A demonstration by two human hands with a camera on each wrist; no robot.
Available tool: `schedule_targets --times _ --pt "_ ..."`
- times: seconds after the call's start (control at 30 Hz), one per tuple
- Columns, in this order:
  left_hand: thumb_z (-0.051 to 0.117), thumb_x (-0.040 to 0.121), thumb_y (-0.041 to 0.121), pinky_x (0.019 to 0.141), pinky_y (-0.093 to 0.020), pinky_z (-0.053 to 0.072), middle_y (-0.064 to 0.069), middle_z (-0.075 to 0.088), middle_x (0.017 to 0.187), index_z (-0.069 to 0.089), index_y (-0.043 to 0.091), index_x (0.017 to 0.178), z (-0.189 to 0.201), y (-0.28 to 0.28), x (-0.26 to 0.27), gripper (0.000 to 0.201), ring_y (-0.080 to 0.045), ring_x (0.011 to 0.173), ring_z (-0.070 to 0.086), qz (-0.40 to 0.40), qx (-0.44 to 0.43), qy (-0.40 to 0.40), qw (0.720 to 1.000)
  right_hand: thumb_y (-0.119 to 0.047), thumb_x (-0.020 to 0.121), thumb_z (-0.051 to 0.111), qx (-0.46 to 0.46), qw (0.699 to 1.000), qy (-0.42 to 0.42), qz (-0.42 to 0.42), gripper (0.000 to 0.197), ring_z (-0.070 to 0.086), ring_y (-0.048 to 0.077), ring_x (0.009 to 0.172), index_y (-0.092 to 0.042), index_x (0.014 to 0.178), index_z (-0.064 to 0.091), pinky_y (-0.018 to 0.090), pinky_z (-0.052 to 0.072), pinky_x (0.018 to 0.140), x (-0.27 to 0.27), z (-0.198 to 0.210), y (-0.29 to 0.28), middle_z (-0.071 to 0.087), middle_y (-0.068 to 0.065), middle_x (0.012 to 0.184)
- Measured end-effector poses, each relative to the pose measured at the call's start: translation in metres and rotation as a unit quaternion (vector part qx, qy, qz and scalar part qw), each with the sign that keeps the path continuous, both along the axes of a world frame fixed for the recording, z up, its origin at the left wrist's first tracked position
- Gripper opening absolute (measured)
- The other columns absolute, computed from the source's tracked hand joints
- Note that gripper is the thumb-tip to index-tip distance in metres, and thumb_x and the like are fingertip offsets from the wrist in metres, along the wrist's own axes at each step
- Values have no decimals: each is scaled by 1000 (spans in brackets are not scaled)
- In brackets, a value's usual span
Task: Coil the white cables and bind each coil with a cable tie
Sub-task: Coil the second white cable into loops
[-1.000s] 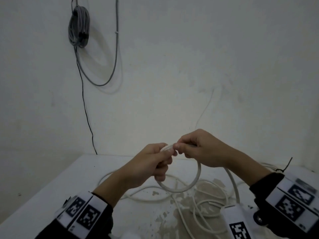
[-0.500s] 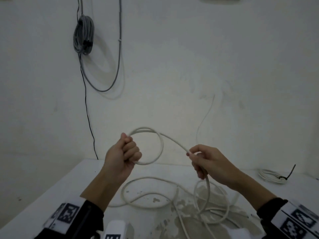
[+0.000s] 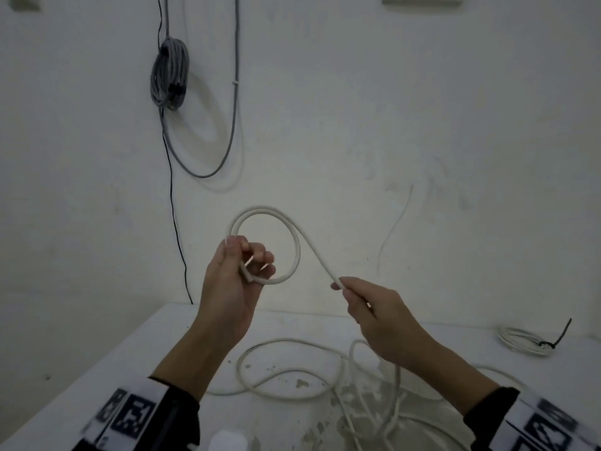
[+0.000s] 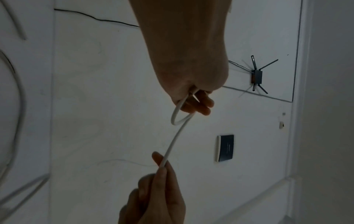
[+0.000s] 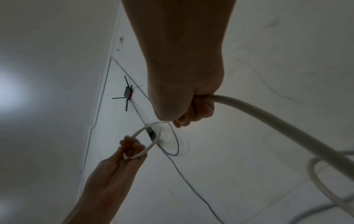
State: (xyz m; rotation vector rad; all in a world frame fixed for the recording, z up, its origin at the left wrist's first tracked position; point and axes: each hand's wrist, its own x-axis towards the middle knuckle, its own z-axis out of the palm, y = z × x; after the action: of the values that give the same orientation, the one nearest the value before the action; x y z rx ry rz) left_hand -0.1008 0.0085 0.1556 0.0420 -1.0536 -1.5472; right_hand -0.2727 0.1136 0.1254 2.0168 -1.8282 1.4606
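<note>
My left hand point(image 3: 242, 265) is raised above the table and pinches the end of a white cable point(image 3: 294, 236), which curls into one small loop beside its fingers. From the loop the cable runs down and right to my right hand point(image 3: 349, 292), which grips it in curled fingers. Below that hand the cable drops to a loose tangle point(image 3: 325, 385) on the white table point(image 3: 113, 369). The left wrist view has the loop point(image 4: 177, 116) under the left hand point(image 4: 195, 98). In the right wrist view the cable point(image 5: 268, 118) leaves the right hand point(image 5: 191, 112) thick and close.
A coiled white cable bound with a black tie point(image 3: 527, 345) lies at the table's far right. A grey cable bundle point(image 3: 169, 76) hangs on the wall at the upper left, a thin black wire point(image 3: 177, 229) running down from it. A chipped patch marks the table's near middle.
Both hands have parted and risen from the table. The left hand now holds one loop up, and the right hand has slid down the cable away from it.
</note>
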Motion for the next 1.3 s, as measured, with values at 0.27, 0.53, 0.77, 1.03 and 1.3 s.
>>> schedule_targets --times 0.27,0.53,0.77,1.03,1.3 --pt "29 92 33 83 -23 52 -8 73 90 47 15 88 -14 22 -12 27 -18 95 68 80 -238 -154 956 -22 93 46 55 957 281 42 27 40 18 47 -7 73 54 33 37 52 28 24 -2 50 3 55" --pt "28 98 37 36 -25 30 7 39 45 36 18 69 -19 16 -13 35 -16 36 38 358 -400 -294 791 -6 80 55 10 945 319 72 32 51 19 53 -10 111 54 33 48 56 45 24 3 68 7 77" --pt "21 100 32 34 -14 15 0 39 34 41 8 78 7 -12 13 39 -24 22 35 507 -504 -388 581 -36 94 44 8 982 188 -21 21 59 17 57 -24 111 48 35 51 56 17 10 16 64 1 69" --pt "34 86 64 45 -23 24 5 30 45 37 17 51 -3 7 12 59 -10 40 24 21 -334 -535 775 -64 85 32 -110 905 345 -224 57 43 25 34 -14 62 49 21 25 36 -20 48 14 46 0 44" --pt "67 75 49 31 -15 20 9 11 42 45 21 50 9 17 10 43 -10 34 8 -343 -17 -192 919 -29 92 35 -75 986 128 -80 32 48 17 55 -13 95 63 35 41 56 -5 26 4 56 1 58"
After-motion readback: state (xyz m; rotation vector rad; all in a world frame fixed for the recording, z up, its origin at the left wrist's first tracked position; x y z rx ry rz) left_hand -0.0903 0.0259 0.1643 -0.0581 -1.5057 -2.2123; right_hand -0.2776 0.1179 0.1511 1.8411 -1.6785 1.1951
